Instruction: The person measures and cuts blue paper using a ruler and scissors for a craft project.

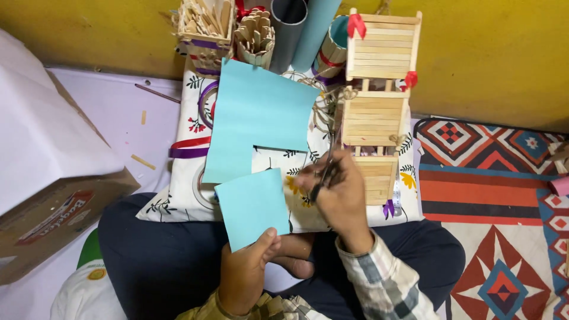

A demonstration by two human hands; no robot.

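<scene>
Two light-blue paper pieces, the small cut square [252, 207] pinched in the left hand [246, 275] over the lap, the notched sheet [255, 118] on the floral cushion [172, 201], scissors [325, 172] clasped in the right hand [338, 198]: cutting seemingly done, trimming or placing probably next.

Both hands raised over crossed legs, each closed in a grip.

The left hand [246, 269] comes up from the lower middle, palm turned away from the camera, thumb pressed forward against the fingers in a pinch. The right hand [338, 189] sits higher and just to the right, its back facing up, fingers curled shut and the wrist bent, a plaid sleeve running down the forearm. The two hands are near each other but not touching.
</scene>
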